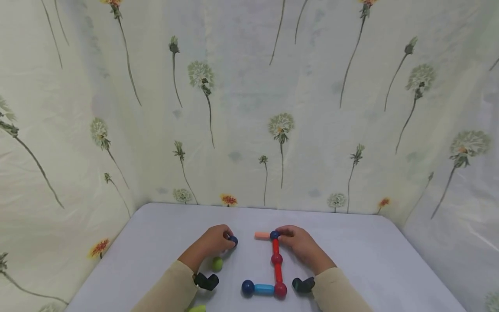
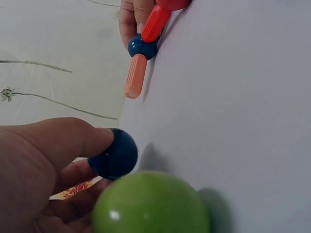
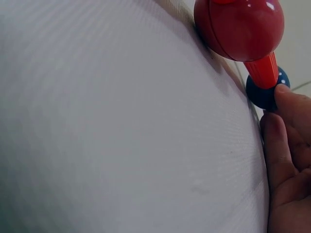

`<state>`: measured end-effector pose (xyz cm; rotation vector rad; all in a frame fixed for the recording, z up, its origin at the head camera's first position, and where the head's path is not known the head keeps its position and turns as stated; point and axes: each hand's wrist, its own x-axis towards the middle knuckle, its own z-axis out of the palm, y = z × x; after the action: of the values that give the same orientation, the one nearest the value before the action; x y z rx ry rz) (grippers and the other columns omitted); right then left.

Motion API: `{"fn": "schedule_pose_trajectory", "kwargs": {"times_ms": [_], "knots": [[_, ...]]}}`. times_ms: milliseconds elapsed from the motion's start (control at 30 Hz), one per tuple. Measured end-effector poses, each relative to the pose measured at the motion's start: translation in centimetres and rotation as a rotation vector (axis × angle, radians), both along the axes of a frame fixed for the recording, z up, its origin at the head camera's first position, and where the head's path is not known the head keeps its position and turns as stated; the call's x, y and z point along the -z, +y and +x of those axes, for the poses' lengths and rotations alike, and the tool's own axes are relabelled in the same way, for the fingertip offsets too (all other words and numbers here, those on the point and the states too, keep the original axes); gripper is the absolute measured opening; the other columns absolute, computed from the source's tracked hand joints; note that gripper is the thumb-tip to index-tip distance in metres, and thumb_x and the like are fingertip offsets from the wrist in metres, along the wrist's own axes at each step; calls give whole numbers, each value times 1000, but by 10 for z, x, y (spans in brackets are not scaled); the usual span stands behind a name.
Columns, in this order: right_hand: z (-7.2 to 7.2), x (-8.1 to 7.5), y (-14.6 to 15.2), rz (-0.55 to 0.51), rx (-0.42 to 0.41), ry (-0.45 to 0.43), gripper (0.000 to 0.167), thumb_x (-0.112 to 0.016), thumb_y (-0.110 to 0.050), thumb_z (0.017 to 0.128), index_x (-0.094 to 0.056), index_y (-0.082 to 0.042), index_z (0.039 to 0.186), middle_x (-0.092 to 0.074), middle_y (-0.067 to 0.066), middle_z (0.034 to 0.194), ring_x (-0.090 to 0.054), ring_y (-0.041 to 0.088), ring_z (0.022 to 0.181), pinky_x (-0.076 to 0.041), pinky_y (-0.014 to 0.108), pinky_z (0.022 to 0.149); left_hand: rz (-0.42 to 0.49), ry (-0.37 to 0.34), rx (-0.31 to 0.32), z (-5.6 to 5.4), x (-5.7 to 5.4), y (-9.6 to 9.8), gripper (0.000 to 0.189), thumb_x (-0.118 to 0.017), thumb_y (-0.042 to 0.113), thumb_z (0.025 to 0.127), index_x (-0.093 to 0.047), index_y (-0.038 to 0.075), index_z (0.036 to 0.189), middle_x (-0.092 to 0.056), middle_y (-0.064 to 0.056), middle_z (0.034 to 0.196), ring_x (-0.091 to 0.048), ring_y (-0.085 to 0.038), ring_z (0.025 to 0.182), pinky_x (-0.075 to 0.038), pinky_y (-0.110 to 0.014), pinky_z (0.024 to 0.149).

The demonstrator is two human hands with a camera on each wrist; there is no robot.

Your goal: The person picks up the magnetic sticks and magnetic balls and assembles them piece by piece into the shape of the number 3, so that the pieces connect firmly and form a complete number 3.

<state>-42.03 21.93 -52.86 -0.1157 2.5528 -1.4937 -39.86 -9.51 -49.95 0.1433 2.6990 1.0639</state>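
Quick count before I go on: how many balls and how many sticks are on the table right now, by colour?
Blue balls: 3
Red balls: 2
Green ball: 1
Red sticks: 2
Orange stick: 1
Light blue stick: 1
Total: 10

Person is wearing a long-sleeved top in pale beige; both sleeves (image 1: pixel 171 290) are reaching down to the wrists, plain fabric, no print or buttons showing. A small black device (image 1: pixel 206 281) is sitting strapped at the left wrist, a matching black device (image 1: pixel 303 284) at the right. Both hands are bare: no gloves, no rings visible.
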Motion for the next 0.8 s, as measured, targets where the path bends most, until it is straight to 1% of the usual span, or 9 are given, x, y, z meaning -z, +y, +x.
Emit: {"fn": "schedule_pose_trajectory", "kwargs": {"times_ms": [100, 167, 333, 400, 600, 700, 800], "knots": [[0, -1, 1, 15, 5, 7, 26, -72, -20, 98, -74, -26, 124, -69, -1, 131, -54, 30, 134, -42, 61, 114, 16, 11, -2, -9, -1, 6, 23, -79, 24, 94, -68, 15, 111, -65, -4, 103, -63, -21, 88, -57, -39, 79], [0, -1, 1, 14, 8, 8, 26, -72, -20, 98, -75, -26, 124, -69, -1, 131, -54, 29, 134, -42, 61, 114, 20, 27, 11, -14, -2, 11, 23, -80, 22, 93, -68, 13, 111, -66, -5, 104, -64, -21, 89, -58, -39, 80], [1, 0, 1, -3, 6, -1, 24, -72, -22, 99, -75, -26, 123, -70, -1, 131, -55, 29, 133, -44, 59, 113, 22, 11, 33, -24, -1, 22, 22, -80, 20, 93, -69, 11, 110, -67, -6, 104, -65, -21, 89, -60, -39, 82], [1, 0, 1, -5, 4, -1, 24, -72, -24, 99, -75, -25, 123, -69, -1, 131, -55, 30, 133, -45, 59, 111, 22, 7, 35, -27, 0, 26, 21, -79, 19, 93, -70, 11, 110, -67, -6, 104, -65, -21, 89, -60, -39, 82], [1, 3, 2, 20, 13, 18, 25, -74, -23, 98, -75, -25, 123, -72, -3, 126, -58, 28, 131, -43, 59, 113, 26, 16, 37, -30, 5, 40, 20, -79, 17, 93, -70, 10, 109, -67, -6, 103, -64, -22, 88, -59, -39, 80], [1, 3, 3, 39, 11, 30, 26, -75, -23, 97, -75, -26, 123, -72, -3, 125, -59, 27, 130, -43, 59, 113, 21, 33, 40, -32, 3, 46, 19, -79, 15, 93, -70, 10, 109, -68, -7, 103, -64, -22, 89, -60, -39, 79], [0, 2, 3, 37, 13, 30, 26, -75, -24, 98, -75, -27, 123, -72, -3, 125, -59, 27, 130, -43, 59, 114, 4, 46, 44, -33, 0, 51, 20, -79, 13, 93, -71, 11, 111, -69, -6, 106, -64, -21, 92, -60, -40, 82]]}}
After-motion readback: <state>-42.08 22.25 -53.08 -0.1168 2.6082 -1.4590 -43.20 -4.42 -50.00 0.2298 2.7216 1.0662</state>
